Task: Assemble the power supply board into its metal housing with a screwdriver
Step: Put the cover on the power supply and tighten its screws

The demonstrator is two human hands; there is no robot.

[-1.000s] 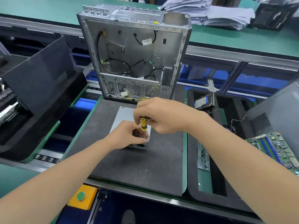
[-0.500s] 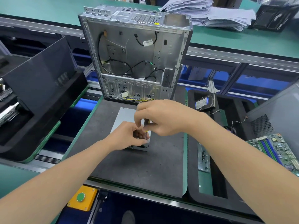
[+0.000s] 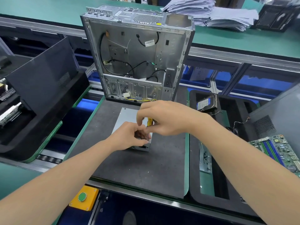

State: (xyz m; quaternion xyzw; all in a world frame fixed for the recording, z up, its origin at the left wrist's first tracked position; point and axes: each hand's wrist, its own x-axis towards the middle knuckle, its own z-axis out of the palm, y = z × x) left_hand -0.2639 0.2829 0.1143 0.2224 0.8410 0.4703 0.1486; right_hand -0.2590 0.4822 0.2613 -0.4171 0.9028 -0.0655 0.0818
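A grey metal power supply housing [image 3: 128, 115] lies flat on the dark mat [image 3: 129, 168] in front of me. My left hand [image 3: 128, 136] grips its near right corner, fingers curled over the edge. My right hand [image 3: 165, 118] holds a small screwdriver [image 3: 149, 122] with a yellow handle upright above that corner. The thin shaft points down beside my left fingertips. The tip and any screw are hidden by my fingers. The board itself is not visible.
An open computer case [image 3: 138, 52] stands upright just behind the housing. A hard drive [image 3: 206, 103] and a green motherboard [image 3: 276, 151] lie to the right. Black foam trays [image 3: 40, 98] sit at the left. A yellow box with a green button [image 3: 83, 197] is at the near edge.
My right hand has shifted its fingers around the screwdriver handle, which was hidden half a second ago and shows yellow again. My left hand stays on the housing corner.
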